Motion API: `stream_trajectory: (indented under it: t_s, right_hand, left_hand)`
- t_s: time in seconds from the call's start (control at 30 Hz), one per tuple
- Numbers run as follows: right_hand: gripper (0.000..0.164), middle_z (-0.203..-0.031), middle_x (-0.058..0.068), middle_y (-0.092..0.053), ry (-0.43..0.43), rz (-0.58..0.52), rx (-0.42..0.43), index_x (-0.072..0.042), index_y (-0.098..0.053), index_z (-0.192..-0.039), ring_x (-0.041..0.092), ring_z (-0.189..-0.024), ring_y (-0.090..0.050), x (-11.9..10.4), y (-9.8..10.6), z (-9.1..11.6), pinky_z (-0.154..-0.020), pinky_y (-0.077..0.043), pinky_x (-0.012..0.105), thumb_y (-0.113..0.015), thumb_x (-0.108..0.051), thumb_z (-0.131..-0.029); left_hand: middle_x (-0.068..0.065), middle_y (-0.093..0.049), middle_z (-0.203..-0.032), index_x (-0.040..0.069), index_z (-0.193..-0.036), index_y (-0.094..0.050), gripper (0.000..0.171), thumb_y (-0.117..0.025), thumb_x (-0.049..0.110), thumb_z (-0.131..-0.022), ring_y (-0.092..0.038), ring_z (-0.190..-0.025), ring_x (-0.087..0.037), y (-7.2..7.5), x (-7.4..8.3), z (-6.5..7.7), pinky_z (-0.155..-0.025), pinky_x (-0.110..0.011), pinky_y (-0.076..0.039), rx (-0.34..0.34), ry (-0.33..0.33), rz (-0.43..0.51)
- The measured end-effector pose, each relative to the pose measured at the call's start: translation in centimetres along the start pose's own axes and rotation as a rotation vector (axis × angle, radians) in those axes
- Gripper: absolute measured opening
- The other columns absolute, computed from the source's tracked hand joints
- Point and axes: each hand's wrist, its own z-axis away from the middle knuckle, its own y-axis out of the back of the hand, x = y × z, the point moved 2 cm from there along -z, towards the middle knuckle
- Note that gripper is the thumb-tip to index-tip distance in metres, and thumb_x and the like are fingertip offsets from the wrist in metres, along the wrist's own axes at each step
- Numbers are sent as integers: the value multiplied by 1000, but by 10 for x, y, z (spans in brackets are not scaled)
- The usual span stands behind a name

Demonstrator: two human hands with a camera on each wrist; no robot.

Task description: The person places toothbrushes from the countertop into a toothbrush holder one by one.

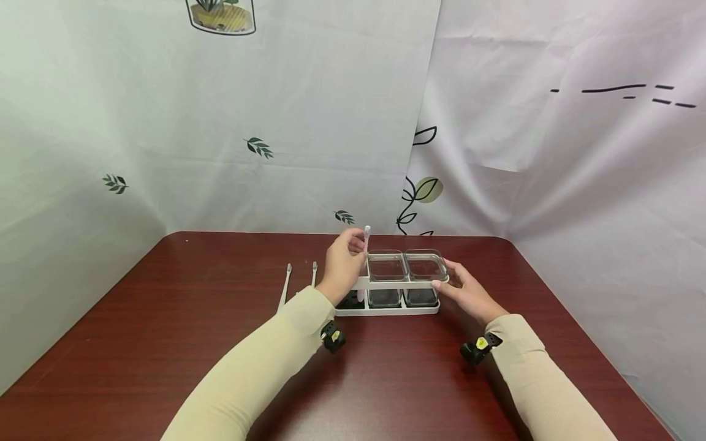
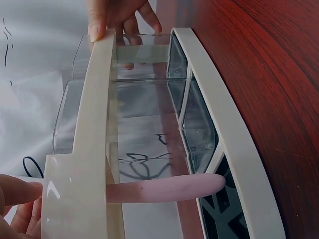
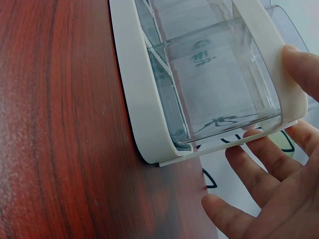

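A white toothbrush holder (image 1: pixel 399 285) stands on the table with two clear cups, a left cup (image 1: pixel 387 267) and a right cup (image 1: pixel 425 267), in its frame. At its left end my left hand (image 1: pixel 343 266) pinches a pink toothbrush (image 1: pixel 366 236), bristle head up. In the left wrist view, the pink handle (image 2: pixel 167 188) passes down through the upper rail, its rounded end close over the dark slotted base (image 2: pixel 227 206). My right hand (image 1: pixel 469 294) grips the holder's right end. Its thumb (image 3: pixel 303 67) lies on the upper rail, with the fingers spread at the back.
Two white toothbrushes lie left of the holder: one farther left (image 1: pixel 284 288) and one (image 1: pixel 314 272) partly behind my left wrist. The reddish-brown table (image 1: pixel 165 343) reaches back to a white printed cloth (image 1: pixel 303 184), which also hangs along both sides.
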Motion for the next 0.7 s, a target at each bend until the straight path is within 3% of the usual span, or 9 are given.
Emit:
stream_trajectory:
  t_s: [0.17, 0.43, 0.7]
  right_hand:
    - [73, -144, 26, -38, -1, 4, -2, -3, -22, -151, 41, -128, -43, 0, -1, 0, -103, -39, 52, -62, -26, -95]
    - [73, -144, 27, -37, 0, 0, -4, -3, -22, -151, 42, -129, -42, -1, -1, 0, -104, -38, 54, -62, -25, -95]
    - [73, -144, 27, -38, -1, 3, -6, -3, -21, -151, 42, -131, -40, 0, -1, 0, -105, -37, 55, -62, -25, -95]
  left_hand:
    - [-11, -61, -89, 0, -113, -60, 32, -60, -13, -84, -61, -87, -23, 1, 3, 1, -71, -32, -54, -11, -13, -5]
    - [-13, -62, -95, 1, -118, -60, 34, -61, -11, -86, -61, -93, -26, -1, 1, -3, -75, -36, -54, -42, 47, -12]
    - [-12, -62, -96, 2, -118, -60, 34, -63, -9, -86, -61, -93, -25, -2, -1, -3, -74, -35, -54, -32, 56, -8]
